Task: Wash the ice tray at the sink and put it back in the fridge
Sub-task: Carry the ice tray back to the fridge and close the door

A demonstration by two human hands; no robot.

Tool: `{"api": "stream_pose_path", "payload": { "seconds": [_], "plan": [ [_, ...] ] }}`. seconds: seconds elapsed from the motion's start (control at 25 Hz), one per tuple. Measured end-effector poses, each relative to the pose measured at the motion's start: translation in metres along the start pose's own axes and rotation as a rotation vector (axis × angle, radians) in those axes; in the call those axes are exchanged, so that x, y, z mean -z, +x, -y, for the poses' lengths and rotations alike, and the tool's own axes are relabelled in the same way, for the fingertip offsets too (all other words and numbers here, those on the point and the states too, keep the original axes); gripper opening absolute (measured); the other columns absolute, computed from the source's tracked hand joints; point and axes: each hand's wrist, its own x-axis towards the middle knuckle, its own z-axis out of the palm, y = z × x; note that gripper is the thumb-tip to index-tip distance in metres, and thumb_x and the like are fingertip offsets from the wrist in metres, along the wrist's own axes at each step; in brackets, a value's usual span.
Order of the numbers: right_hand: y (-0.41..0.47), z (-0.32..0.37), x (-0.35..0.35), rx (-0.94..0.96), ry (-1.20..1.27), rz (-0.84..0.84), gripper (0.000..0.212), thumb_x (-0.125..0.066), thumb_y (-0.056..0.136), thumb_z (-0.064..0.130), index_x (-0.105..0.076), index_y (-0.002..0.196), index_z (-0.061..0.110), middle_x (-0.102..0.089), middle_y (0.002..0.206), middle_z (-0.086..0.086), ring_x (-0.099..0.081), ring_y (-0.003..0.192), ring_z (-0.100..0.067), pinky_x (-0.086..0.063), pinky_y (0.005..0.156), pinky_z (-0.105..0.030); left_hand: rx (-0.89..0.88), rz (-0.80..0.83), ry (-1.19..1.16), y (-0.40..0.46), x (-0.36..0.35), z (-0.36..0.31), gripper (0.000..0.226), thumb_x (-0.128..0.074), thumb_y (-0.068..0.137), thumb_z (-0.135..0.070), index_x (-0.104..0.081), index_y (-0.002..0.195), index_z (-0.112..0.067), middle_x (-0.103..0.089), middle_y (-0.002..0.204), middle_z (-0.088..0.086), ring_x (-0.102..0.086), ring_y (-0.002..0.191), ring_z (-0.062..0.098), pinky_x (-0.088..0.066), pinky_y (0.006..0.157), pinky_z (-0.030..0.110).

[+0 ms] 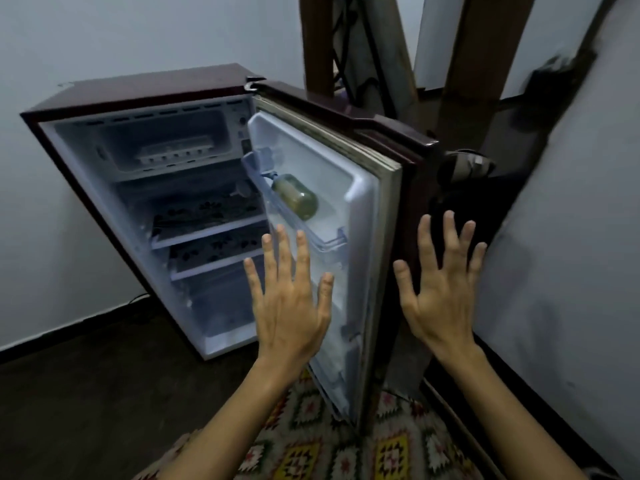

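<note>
A small maroon fridge (138, 95) stands against the wall with its door (346, 188) swung wide open to the right. A white ice tray (175, 151) lies in the freezer compartment at the top of the cabinet. My left hand (289, 299) is held up in front of the door's inner side, fingers spread and straight, holding nothing. My right hand (443, 289) hovers to the right of the door's edge, likewise spread and empty. Neither hand touches the tray.
A greenish bottle (296, 200) lies in the upper door rack. Inside, two shelves (207, 233) carry dark patterned sheets. A patterned rug (346, 441) covers the floor below me. A wall runs close on the right, with wooden posts (467, 71) behind the door.
</note>
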Motion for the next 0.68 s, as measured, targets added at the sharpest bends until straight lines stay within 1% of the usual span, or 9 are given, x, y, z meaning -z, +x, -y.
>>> {"api": "stream_pose_path", "payload": {
  "seconds": [0.04, 0.12, 0.24, 0.4, 0.52, 0.68],
  "plan": [
    [0.004, -0.017, 0.007, -0.044, -0.004, 0.025, 0.066, -0.036, 0.094, 0.044, -0.005, 0.148, 0.023, -0.003, 0.156, -0.004, 0.009, 0.144, -0.022, 0.008, 0.116, -0.041, -0.030, -0.003, -0.011, 0.001, -0.003, -0.019, 0.065, -0.027, 0.094, -0.048, -0.013, 0.148, -0.014, -0.007, 0.157, 0.012, 0.000, 0.145, 0.026, 0.004, 0.115, 0.048],
    [0.015, -0.045, 0.013, -0.106, 0.015, 0.127, 0.066, -0.035, 0.097, 0.043, 0.001, 0.148, 0.024, -0.003, 0.158, -0.005, 0.012, 0.143, -0.019, 0.004, 0.116, -0.044, -0.086, -0.008, -0.031, 0.004, -0.009, -0.054, 0.065, -0.027, 0.095, -0.047, -0.011, 0.148, -0.014, 0.000, 0.156, 0.012, 0.002, 0.145, 0.026, 0.004, 0.115, 0.048],
    [0.036, -0.069, 0.008, -0.117, 0.073, 0.326, 0.069, -0.036, 0.097, 0.041, 0.006, 0.149, 0.021, -0.001, 0.159, -0.005, 0.010, 0.145, -0.024, -0.001, 0.117, -0.047, -0.163, -0.015, -0.044, 0.008, -0.021, -0.090, 0.065, -0.033, 0.095, -0.046, -0.009, 0.148, -0.017, 0.007, 0.154, 0.010, 0.003, 0.144, 0.026, 0.002, 0.115, 0.047],
    [0.065, -0.073, -0.003, -0.097, 0.159, 0.515, 0.090, -0.054, 0.090, 0.038, 0.013, 0.148, 0.020, 0.002, 0.159, -0.007, 0.008, 0.145, -0.026, -0.003, 0.116, -0.049, -0.202, 0.029, -0.053, 0.012, -0.037, -0.108, 0.065, -0.039, 0.095, -0.040, -0.008, 0.148, -0.020, 0.009, 0.153, 0.006, 0.010, 0.143, 0.025, 0.004, 0.116, 0.045],
    [0.073, -0.072, -0.006, -0.097, 0.183, 0.559, 0.099, -0.062, 0.086, 0.034, 0.016, 0.147, 0.021, 0.000, 0.159, -0.009, 0.005, 0.145, -0.026, -0.004, 0.116, -0.052, -0.195, 0.065, -0.062, 0.010, -0.043, -0.109, 0.065, -0.038, 0.095, -0.039, -0.003, 0.147, -0.020, 0.012, 0.153, 0.005, 0.012, 0.142, 0.025, 0.006, 0.116, 0.045],
    [0.069, -0.063, -0.008, -0.081, 0.172, 0.548, 0.102, -0.063, 0.086, 0.034, 0.019, 0.146, 0.021, 0.000, 0.159, -0.009, 0.007, 0.145, -0.026, -0.001, 0.115, -0.052, -0.169, 0.070, -0.040, 0.002, -0.043, -0.102, 0.065, -0.037, 0.094, -0.038, -0.001, 0.146, -0.021, 0.013, 0.152, 0.006, 0.015, 0.141, 0.025, 0.006, 0.116, 0.045]
  ]
}}
